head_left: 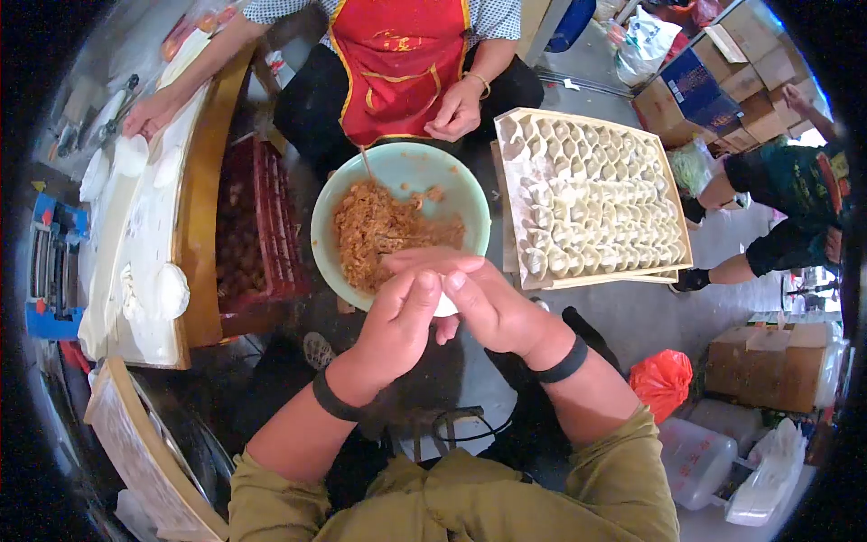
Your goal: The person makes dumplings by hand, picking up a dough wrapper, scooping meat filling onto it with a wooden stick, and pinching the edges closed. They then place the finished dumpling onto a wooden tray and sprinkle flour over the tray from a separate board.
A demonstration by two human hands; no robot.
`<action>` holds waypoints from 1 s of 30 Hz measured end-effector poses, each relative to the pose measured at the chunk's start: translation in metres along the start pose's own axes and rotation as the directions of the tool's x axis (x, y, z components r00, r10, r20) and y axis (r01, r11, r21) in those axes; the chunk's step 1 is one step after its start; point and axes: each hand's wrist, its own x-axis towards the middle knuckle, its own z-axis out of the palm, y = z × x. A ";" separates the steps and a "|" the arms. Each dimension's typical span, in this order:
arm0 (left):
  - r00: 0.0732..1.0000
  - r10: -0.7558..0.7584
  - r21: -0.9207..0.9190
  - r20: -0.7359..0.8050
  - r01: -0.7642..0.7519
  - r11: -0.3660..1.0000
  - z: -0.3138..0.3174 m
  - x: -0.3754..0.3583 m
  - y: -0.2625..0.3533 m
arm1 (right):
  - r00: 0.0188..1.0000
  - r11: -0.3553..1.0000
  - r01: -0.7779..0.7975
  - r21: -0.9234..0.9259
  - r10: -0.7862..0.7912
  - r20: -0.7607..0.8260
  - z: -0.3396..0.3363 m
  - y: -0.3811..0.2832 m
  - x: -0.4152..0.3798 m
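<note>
My left hand (pixel 394 318) and my right hand (pixel 498 309) are pressed together over the near edge of a pale green bowl (pixel 480 237). Between thumbs and fingers they squeeze a white dumpling (pixel 445 307), mostly hidden by the hands. Reddish-brown minced filling (pixel 366 226) is heaped in the bowl's left half, and a thin stick or utensil handle leans on its far rim. To the right, rows of shaped dumplings (pixel 591 194) cover a floured wooden tray (pixel 673 194).
Across the bowl sits a person in a red apron (pixel 397 63); one hand reaches to the floured table (pixel 153 262) at left, with dough wrappers (pixel 170 291). A dark red crate (pixel 275 221) stands beneath. Right are cardboard boxes (pixel 763 366), a red bag (pixel 661 384) and another person (pixel 786 203).
</note>
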 end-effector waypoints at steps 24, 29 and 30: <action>0.971 0.147 0.372 -0.190 -0.068 0.926 0.011 0.001 -0.009 | 0.949 0.980 0.144 -0.135 -0.176 -0.263 0.020 0.031 -0.003; 0.970 0.190 0.404 -0.154 -0.114 0.908 0.007 0.002 -0.015 | 0.900 0.922 0.267 -0.282 -0.343 -0.268 0.021 0.050 -0.002; 0.970 0.190 0.399 -0.155 -0.114 0.910 0.005 0.002 -0.016 | 0.921 0.939 0.218 -0.266 -0.288 -0.261 0.020 0.041 -0.005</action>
